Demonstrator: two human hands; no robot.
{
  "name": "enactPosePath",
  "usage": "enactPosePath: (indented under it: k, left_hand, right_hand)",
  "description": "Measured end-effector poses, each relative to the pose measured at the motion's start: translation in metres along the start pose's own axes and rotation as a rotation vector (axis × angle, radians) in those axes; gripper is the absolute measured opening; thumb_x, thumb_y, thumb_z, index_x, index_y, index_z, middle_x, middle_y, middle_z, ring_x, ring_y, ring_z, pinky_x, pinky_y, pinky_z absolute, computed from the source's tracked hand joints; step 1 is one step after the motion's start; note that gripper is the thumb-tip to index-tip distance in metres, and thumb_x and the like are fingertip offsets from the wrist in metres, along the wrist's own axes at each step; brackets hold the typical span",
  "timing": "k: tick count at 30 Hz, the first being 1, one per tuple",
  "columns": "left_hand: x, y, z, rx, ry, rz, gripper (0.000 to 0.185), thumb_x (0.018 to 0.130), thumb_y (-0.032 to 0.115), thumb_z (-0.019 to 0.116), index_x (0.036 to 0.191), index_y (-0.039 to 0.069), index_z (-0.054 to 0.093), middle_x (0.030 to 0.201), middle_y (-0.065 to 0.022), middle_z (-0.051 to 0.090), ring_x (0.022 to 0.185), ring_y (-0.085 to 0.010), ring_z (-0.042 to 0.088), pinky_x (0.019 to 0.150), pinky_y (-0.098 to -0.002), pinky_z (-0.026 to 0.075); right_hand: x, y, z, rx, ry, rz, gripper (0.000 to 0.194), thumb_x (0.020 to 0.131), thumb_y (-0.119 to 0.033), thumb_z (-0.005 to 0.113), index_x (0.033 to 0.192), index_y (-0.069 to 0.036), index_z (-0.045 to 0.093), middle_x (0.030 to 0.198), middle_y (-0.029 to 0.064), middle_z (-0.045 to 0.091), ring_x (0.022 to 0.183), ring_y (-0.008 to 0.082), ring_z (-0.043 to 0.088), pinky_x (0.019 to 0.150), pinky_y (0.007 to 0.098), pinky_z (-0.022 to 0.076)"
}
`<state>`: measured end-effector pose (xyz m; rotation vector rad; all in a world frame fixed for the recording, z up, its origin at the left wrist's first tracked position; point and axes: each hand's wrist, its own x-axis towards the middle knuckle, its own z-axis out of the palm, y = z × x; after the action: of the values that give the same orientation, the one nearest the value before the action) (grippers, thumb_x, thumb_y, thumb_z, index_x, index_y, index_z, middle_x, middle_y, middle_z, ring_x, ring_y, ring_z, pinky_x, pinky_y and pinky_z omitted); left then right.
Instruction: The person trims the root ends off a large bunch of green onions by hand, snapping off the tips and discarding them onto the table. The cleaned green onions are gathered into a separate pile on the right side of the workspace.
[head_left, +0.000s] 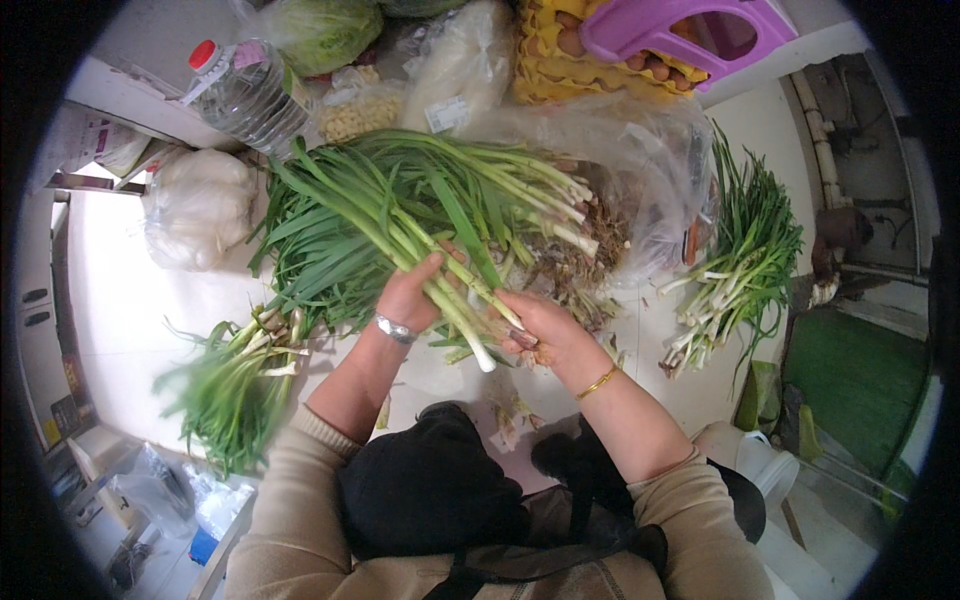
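Observation:
My left hand (415, 294) grips a few green garlic stalks (450, 304) partway along their length. One of these ends in a clean white tip pointing toward me. At the root end of another stalk, which still has a brownish tip, my right hand (541, 328) pinches the outer layer with thumb and fingers. Beneath and beyond both hands lies a large heap of green garlic (337, 240). Some white ends in that heap point right, beside dry, stringy roots and brown peelings (577, 277). Loose peelings (506, 424) also lie on the floor close to my legs.
Smaller bunches of greens lie at the left (232, 382) and right (739, 262). Behind the heap stand a red-capped plastic bottle (247, 94), bagged food (457, 64), yellow egg trays (551, 52) and a purple plastic stool (652, 30). A tied white bag (199, 206) sits to the left.

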<state>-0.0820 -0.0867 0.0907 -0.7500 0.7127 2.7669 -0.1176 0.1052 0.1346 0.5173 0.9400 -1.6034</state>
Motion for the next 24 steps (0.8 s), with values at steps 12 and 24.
enactPosePath:
  k: [12, 24]
  left_hand:
    - [0.011, 0.001, -0.010, 0.032, 0.107, -0.004, 0.022, 0.083, 0.008, 0.057, 0.104, 0.002, 0.053, 0.093, -0.0099, 0.059, 0.072, -0.0164, 0.053, 0.067, -0.0284, 0.047]
    - [0.022, 0.009, -0.019, -0.031, 0.211, 0.118, 0.015, 0.084, 0.008, 0.055, 0.097, 0.001, 0.053, 0.090, -0.0096, 0.057, 0.066, -0.0165, 0.052, 0.062, -0.0285, 0.047]
  right_hand:
    - [-0.015, -0.014, -0.013, -0.775, 0.145, -0.279, 0.026, 0.085, -0.027, 0.057, 0.088, -0.001, 0.061, 0.074, 0.0026, 0.058, 0.067, 0.0117, 0.053, 0.062, 0.0275, 0.0435]
    - [-0.027, -0.012, -0.073, -1.396, 0.546, -0.279, 0.031, 0.078, -0.034, 0.061, 0.089, -0.006, 0.064, 0.074, 0.0125, 0.060, 0.066, 0.0194, 0.058, 0.065, 0.0304, 0.0457]
